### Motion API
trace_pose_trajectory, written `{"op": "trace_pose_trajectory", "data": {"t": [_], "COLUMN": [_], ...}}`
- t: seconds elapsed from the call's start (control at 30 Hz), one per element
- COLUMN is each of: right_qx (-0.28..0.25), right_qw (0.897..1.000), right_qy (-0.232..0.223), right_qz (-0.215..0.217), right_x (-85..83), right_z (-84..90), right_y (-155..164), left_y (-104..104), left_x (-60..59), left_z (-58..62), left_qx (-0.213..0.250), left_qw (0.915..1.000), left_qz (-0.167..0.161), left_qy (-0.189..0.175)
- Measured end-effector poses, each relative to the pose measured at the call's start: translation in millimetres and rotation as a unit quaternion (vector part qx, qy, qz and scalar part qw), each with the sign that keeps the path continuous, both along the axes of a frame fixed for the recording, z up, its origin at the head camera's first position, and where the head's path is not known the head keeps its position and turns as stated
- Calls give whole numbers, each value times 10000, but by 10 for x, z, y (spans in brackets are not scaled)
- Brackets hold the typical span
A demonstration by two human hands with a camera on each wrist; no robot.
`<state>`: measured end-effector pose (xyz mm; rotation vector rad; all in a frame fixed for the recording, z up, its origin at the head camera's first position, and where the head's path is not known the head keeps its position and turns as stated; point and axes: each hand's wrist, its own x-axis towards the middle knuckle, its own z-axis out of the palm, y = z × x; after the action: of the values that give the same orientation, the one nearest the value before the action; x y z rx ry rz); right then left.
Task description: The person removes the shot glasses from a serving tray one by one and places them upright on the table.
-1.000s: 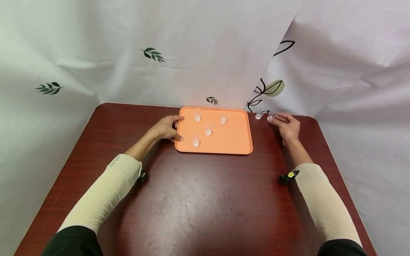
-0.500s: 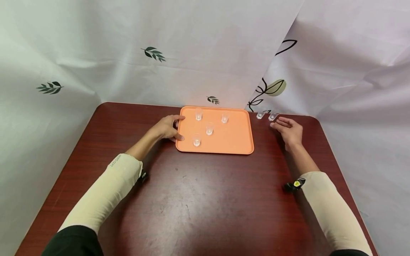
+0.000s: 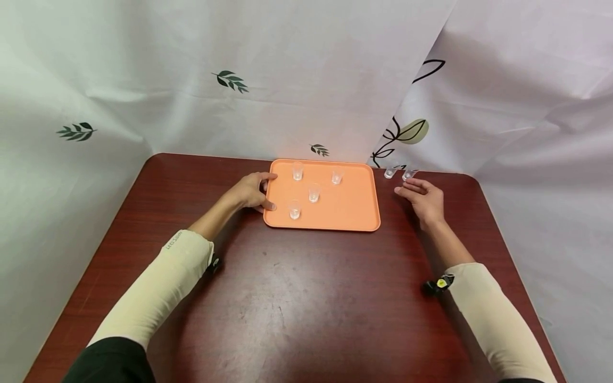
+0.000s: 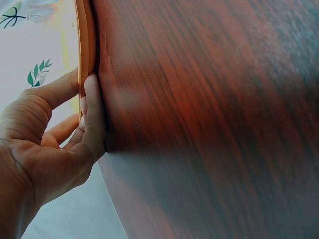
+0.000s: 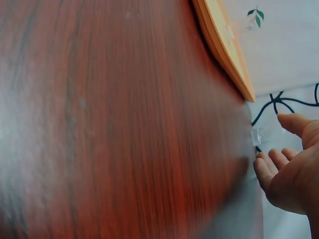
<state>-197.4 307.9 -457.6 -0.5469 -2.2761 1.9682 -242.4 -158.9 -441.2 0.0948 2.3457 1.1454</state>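
Note:
An orange tray (image 3: 349,207) lies at the far middle of a dark wooden table (image 3: 297,298), with several small clear glasses on it, among them the nearest glass (image 3: 294,210). My left hand (image 3: 267,191) holds the tray's left rim, thumb on top and fingers against the edge; the left wrist view shows this hand (image 4: 82,99) on the tray rim (image 4: 84,40). Two more clear glasses (image 3: 390,172) (image 3: 408,174) stand on the table right of the tray. My right hand (image 3: 407,187) hovers just in front of them, fingers relaxed and empty, also seen in the right wrist view (image 5: 271,142).
White cloth printed with leaves (image 3: 230,81) hangs close behind and around the table. The table's right edge (image 3: 498,234) is near my right arm. Bare wood stretches between my arms in front of the tray.
My right hand has let go of the rightmost glass and drawn back toward me and slightly left. The left hand has kept its hold on the tray.

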Motion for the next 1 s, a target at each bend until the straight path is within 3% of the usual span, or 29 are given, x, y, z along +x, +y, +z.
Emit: {"op": "trace_pose_trajectory", "data": {"t": [0.73,0.87,1.0], "right_qx": [-90,61,-117], "right_qw": [9972,9963,9957], "right_qy": [443,436,379], "right_qz": [597,734,839], "right_x": [-99,-124,-163], "right_z": [35,34,8], "right_y": [-581,-703,-832], "left_y": [-7,2,2], "left_x": [1,-7,-9], "left_z": [14,9,2], "left_qx": [-30,4,72], "left_qw": [10000,10000,9999], "left_qz": [-91,-70,-33], "left_qy": [-12,-43,-69]}}
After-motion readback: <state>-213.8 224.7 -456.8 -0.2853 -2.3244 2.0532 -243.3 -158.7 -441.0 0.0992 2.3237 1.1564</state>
